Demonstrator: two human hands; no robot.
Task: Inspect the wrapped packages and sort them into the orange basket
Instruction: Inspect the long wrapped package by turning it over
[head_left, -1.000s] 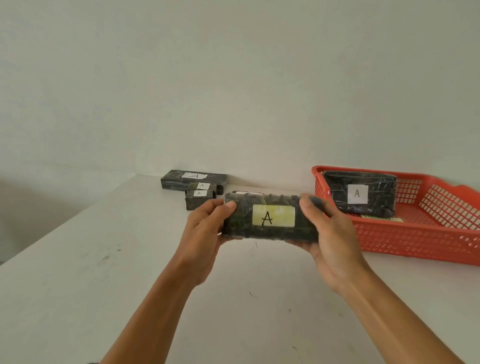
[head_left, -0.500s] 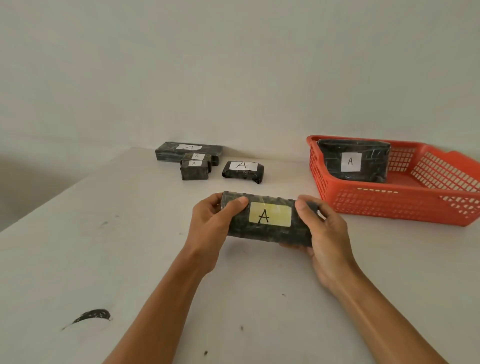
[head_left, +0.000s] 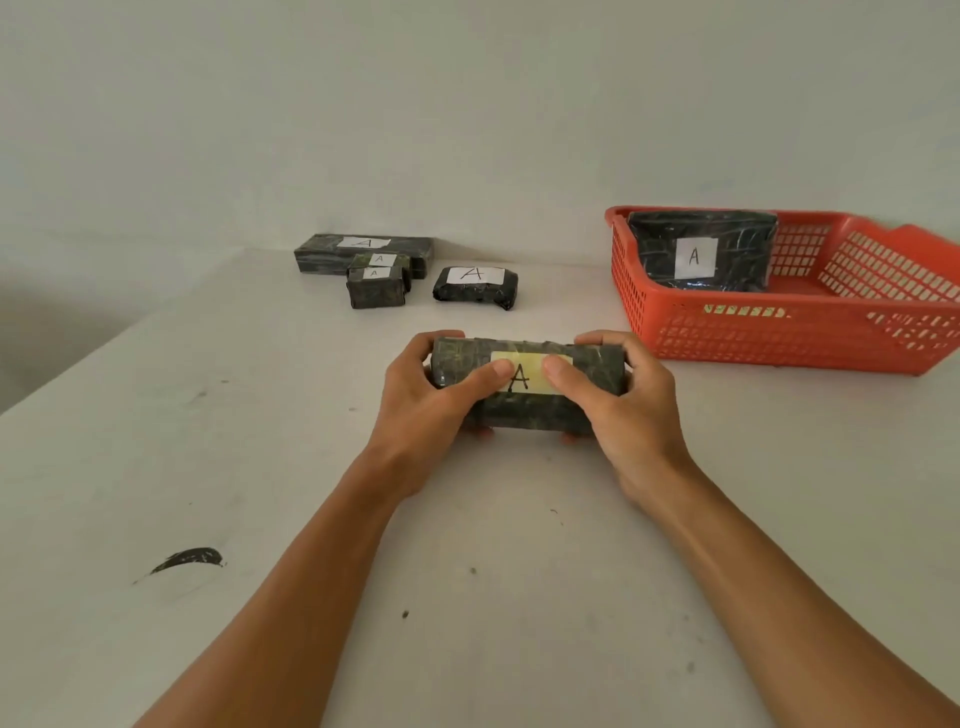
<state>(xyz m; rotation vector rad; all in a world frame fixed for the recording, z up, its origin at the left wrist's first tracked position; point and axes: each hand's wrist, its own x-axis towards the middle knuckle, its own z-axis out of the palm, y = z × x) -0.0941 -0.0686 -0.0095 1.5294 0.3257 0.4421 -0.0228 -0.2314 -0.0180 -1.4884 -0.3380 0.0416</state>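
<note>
Package (head_left: 527, 384) gripped at both ends by left hand (head_left: 421, 400) and right hand (head_left: 623, 410) | yellowish label reads "A" | orange basket (head_left: 779, 332) package label (head_left: 695, 257) "A"

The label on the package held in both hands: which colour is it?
Pale yellow, with a black letter A, unlike the other white labels; the label shows best in the head view.

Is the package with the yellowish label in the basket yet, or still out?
Out. Both hands, left and right, hold the yellowish-label package above the table, left of the orange basket.
</note>
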